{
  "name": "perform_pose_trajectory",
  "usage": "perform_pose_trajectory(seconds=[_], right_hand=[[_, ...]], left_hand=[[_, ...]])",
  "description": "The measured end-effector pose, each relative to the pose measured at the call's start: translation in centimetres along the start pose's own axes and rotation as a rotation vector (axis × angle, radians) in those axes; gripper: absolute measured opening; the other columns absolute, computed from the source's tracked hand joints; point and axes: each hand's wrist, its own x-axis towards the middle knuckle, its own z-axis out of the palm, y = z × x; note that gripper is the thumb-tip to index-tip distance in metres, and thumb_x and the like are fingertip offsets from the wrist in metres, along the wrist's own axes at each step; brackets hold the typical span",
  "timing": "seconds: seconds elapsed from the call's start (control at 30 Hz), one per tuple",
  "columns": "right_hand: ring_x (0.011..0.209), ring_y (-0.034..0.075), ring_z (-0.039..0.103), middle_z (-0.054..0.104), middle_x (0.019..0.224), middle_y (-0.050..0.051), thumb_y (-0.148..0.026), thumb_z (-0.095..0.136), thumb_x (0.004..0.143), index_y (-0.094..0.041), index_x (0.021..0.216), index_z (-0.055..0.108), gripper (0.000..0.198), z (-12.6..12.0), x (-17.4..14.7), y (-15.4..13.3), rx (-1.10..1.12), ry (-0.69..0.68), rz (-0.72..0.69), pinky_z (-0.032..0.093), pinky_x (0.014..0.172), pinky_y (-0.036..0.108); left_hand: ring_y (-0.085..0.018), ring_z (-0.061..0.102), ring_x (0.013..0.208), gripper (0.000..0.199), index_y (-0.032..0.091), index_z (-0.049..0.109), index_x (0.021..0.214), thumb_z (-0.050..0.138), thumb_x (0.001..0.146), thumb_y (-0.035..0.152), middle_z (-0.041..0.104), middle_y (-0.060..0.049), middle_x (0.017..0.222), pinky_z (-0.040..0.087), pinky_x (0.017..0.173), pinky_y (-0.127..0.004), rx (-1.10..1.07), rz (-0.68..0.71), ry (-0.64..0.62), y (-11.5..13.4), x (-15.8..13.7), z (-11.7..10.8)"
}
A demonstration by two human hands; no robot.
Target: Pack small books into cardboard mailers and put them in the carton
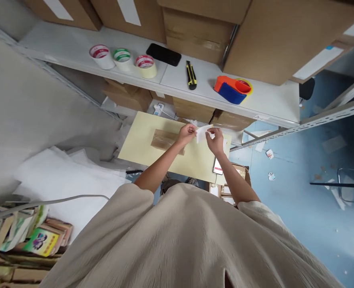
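A small white paper slip (pixel 203 133) is stretched between my two hands above the pale yellow tabletop (pixel 141 138). My left hand (pixel 187 133) pinches its left edge. At the upper right edge, my right hand (pixel 214 140) grips the slip between thumb and fingers. Below and left of my left hand lies a flat brown cardboard package (pixel 165 140) wrapped in clear tape, partly covered by my left forearm. Near my right wrist, a phone with a lit screen (pixel 218 166) rests by the table's front right edge.
On the shelf (pixel 177 86) ahead sit tape rolls (pixel 123 59), a black phone (pixel 164 54), a yellow-black utility knife (pixel 191 75) and an orange-blue tape dispenser (pixel 233 89). Large cartons (pixel 269 40) stand behind them. White foam sheets (pixel 72 176) and stacked books (pixel 42 240) are at left.
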Motion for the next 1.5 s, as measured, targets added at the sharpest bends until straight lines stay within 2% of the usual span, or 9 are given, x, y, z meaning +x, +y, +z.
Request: perform_pose_trajectory(seconds=[0.1,0.23,0.4,0.6,0.83,1.0,1.23,1.5], right_hand=[[0.115,0.032,0.072,0.075,0.122,0.011,-0.051,0.066,0.104,-0.029,0.111,0.075,0.025,2.7,-0.4,-4.3,0.008,-0.091,-0.06,0.058,0.112,0.054],[0.101,0.029,0.076,0.08,0.113,0.01,-0.059,0.067,0.103,-0.029,0.106,0.077,0.032,5.7,-1.1,-8.6,0.123,-0.211,-0.04,0.064,0.103,0.048],[0.1,0.028,0.079,0.084,0.109,0.008,-0.063,0.071,0.098,-0.028,0.101,0.078,0.036,8.9,-2.0,-12.8,0.199,-0.209,-0.006,0.066,0.103,0.048],[0.1,0.028,0.082,0.086,0.104,0.008,-0.066,0.073,0.096,-0.028,0.101,0.079,0.038,12.5,-3.1,-16.9,0.28,-0.237,0.028,0.067,0.104,0.047],[0.094,0.028,0.083,0.086,0.099,0.006,-0.071,0.082,0.089,-0.029,0.094,0.078,0.043,17.3,-3.6,-20.0,0.314,-0.276,0.099,0.07,0.095,0.046],[0.093,0.027,0.083,0.085,0.099,0.006,-0.068,0.087,0.085,-0.027,0.093,0.077,0.043,20.2,-3.7,-21.6,0.318,-0.337,0.106,0.07,0.093,0.044],[0.1,0.027,0.084,0.086,0.101,0.008,-0.064,0.081,0.088,-0.026,0.095,0.075,0.039,23.0,-4.1,-24.0,0.317,-0.427,0.095,0.067,0.095,0.042],[0.095,0.027,0.083,0.087,0.096,0.007,-0.059,0.073,0.09,-0.027,0.091,0.076,0.032,25.9,-3.9,-25.4,0.281,-0.419,0.052,0.066,0.094,0.042]], left_hand=[[-0.019,0.076,0.09,0.029,0.022,0.072,0.102,0.09,0.079,0.017,0.077,-0.003,0.096,0.066,0.085,-0.034,-0.047,0.025,-0.005,0.4,-1.2,-2.8],[-0.02,0.078,0.096,0.027,0.022,0.07,0.102,0.092,0.086,0.023,0.08,-0.005,0.102,0.069,0.092,-0.038,-0.177,0.026,-0.013,0.8,-2.8,-6.4],[-0.02,0.08,0.096,0.031,0.021,0.068,0.099,0.096,0.088,0.03,0.081,-0.005,0.098,0.069,0.09,-0.037,-0.254,-0.002,-0.017,1.4,-3.9,-11.0],[-0.017,0.079,0.083,0.035,0.022,0.065,0.096,0.098,0.085,0.028,0.079,0.0,0.087,0.064,0.085,-0.033,-0.294,0.03,-0.017,1.7,-4.7,-16.5],[-0.014,0.073,0.077,0.035,0.024,0.061,0.094,0.095,0.087,0.028,0.077,0.002,0.082,0.059,0.08,-0.03,-0.284,0.057,0.04,0.7,-5.6,-22.0],[-0.015,0.071,0.076,0.035,0.024,0.063,0.094,0.096,0.086,0.029,0.076,0.002,0.081,0.058,0.08,-0.032,-0.315,0.08,0.084,-0.6,-6.2,-25.2],[-0.017,0.076,0.078,0.048,0.024,0.062,0.09,0.105,0.075,0.041,0.076,0.002,0.077,0.061,0.083,-0.033,-0.405,0.096,0.159,-1.9,-6.9,-28.4],[-0.021,0.082,0.083,0.046,0.024,0.061,0.092,0.103,0.076,0.033,0.078,0.001,0.079,0.063,0.087,-0.037,-0.439,0.092,0.198,-1.9,-7.4,-31.1]])
